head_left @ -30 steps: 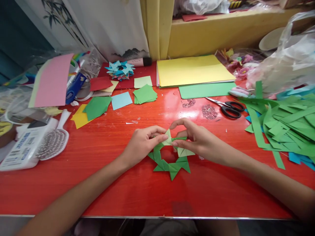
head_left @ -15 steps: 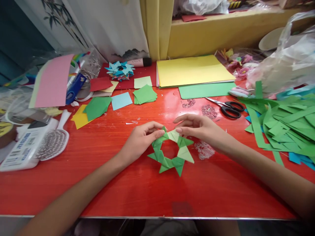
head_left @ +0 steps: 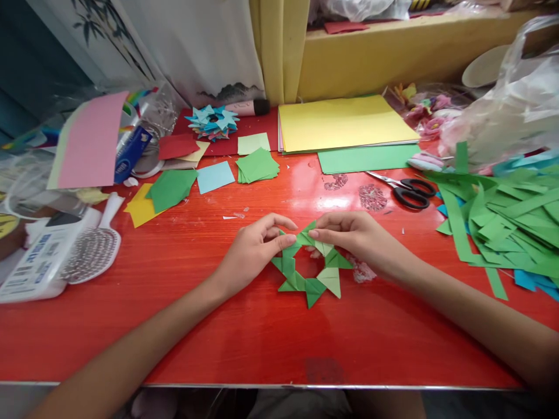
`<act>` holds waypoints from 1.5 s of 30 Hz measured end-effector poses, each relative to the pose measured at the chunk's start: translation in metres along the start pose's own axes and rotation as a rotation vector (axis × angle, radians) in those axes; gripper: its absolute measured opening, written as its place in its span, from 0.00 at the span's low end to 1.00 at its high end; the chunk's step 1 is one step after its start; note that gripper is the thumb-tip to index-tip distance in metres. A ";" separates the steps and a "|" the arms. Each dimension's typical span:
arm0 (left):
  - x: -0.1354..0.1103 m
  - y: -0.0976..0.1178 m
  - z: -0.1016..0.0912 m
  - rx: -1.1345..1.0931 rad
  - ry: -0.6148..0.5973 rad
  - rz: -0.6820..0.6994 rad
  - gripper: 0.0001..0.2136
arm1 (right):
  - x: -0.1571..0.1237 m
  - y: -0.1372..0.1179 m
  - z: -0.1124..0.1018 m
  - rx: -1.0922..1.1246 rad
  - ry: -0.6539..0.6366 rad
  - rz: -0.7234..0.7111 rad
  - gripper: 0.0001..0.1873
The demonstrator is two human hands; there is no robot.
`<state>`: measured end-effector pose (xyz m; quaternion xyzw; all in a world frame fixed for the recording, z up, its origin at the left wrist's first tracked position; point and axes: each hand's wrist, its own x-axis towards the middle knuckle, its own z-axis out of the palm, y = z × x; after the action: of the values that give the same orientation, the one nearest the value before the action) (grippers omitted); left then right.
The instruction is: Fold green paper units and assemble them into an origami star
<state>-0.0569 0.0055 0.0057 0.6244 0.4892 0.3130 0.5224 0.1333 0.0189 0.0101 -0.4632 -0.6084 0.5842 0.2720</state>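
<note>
A green folded-paper star ring lies on the red table in front of me, made of dark and pale green points around an open middle. My left hand pinches its upper left side between thumb and fingers. Meeting it from the right, my right hand pinches the ring's top edge. Both hands are closed on the paper ring, their fingertips almost touching at its top.
Black-handled scissors lie right of centre. A heap of green paper strips fills the right side. Yellow and green sheets, small paper squares, a blue star ring, a hairbrush and a calculator surround the work area.
The ring's open top has been brought together and now forms a closed circle. It shrank inward and sits slightly right; both hands shifted to its top edge.
</note>
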 end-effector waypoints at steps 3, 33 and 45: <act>-0.001 -0.002 0.002 -0.001 0.022 -0.009 0.09 | -0.001 0.000 0.002 -0.023 0.017 -0.023 0.14; 0.010 0.004 -0.031 0.192 0.269 0.066 0.07 | 0.011 0.012 -0.002 0.293 0.232 -0.165 0.12; 0.169 0.016 -0.192 0.053 0.841 0.019 0.07 | 0.020 0.014 -0.013 0.250 0.173 -0.180 0.12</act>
<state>-0.1710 0.2306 0.0505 0.4600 0.6618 0.5328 0.2582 0.1399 0.0410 -0.0056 -0.4180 -0.5443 0.5866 0.4300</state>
